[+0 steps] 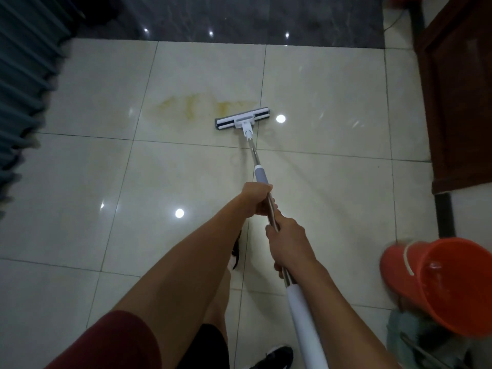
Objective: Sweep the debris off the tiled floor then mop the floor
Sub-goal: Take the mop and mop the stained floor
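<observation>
Both hands, left (257, 198) and right (288, 242), fingers curled round the mop (243, 119) (white-grey head) beside a yellow stain (194, 107) on glossy tiles (80, 182).

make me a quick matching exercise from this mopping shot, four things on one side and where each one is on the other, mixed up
Things:
1. mop head
2. yellow stain
3. orange bucket
4. left hand

Places:
A. at the lower right edge of the view, tilted in the picture
B. on the pale tile, just left of the mop head
C. on the metal shaft, ahead of the right hand
D. flat on the floor at the far end of the shaft

Pairs: 1-D, 2-B, 3-A, 4-C
</observation>
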`<state>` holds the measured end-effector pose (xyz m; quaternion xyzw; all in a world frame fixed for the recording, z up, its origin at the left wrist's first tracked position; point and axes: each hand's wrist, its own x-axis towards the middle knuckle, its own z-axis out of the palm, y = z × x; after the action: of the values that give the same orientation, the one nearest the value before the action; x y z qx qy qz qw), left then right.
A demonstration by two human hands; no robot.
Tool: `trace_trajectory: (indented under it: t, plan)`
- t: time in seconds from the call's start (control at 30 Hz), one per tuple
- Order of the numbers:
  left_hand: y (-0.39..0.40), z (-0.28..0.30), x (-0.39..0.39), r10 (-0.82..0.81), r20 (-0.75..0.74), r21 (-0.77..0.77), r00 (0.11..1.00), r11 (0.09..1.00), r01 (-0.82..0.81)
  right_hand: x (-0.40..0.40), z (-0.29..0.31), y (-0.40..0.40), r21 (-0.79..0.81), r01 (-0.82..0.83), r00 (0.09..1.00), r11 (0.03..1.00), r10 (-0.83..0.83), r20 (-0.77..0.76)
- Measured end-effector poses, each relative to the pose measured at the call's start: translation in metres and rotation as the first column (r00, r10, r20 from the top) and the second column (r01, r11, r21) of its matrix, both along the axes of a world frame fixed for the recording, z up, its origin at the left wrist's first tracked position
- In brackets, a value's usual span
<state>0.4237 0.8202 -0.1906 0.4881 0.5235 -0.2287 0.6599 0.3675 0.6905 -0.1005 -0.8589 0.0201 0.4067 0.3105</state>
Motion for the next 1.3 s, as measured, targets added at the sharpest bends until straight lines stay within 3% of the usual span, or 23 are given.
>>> trace_trajectory:
  t: [0.37, 0.6, 0.93, 1.17, 1.3]
  plan:
    - [0.209, -0.016, 0.196, -0.012, 0.066, -0.004, 0.998, 1.0, 0.012, 0.198, -0.027, 0.21, -0.009, -0.04, 0.999, 0.999, 0.04, -0.014]
    - [0.289, -0.011, 0.259, -0.034, 0.121, 0.048, 0.992, 0.998, 0.029, 0.272, -0.026, 0.293, 0.04, -0.031, 0.996, 0.999, 0.034, -0.083]
    - [0.272, -0.004, 0.197, -0.04, 0.058, -0.056, 0.997, 0.997, 0.043, 0.209, -0.004, 0.27, 0.0, -0.104, 0.981, 0.995, 0.102, -0.167]
    - [0.192, 0.017, 0.101, 0.058, 0.012, -0.108, 0.998, 0.993, -0.056, 0.123, 0.015, 0.187, -0.025, -0.221, 0.962, 0.975, 0.214, -0.17]
    - [0.133, 0.016, 0.04, 0.128, 0.018, -0.063, 0.992, 0.99, -0.126, 0.066, 0.019, 0.127, -0.019, -0.256, 0.959, 0.966, 0.251, -0.132]
